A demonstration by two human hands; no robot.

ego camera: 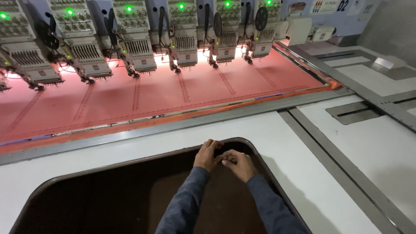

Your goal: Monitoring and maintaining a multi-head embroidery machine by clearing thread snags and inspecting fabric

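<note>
The left hand (207, 154) and the right hand (238, 164) touch each other, fingers curled in tight. I cannot tell if they pinch anything. Just past the fingertips runs the dark edge of the cut-out (242, 141) in the white table (303, 173). Far beyond the fingers lies pink cloth (173, 93) under the sewing heads (186, 34).

Pinkish-red fabric (173, 93) with dotted stitched lines spans twelve o'clock beneath white embroidery heads (184, 34) showing green lights. The table (346, 147) is white with grey strips; sleeves (186, 203) at six o'clock are grey-blue.
</note>
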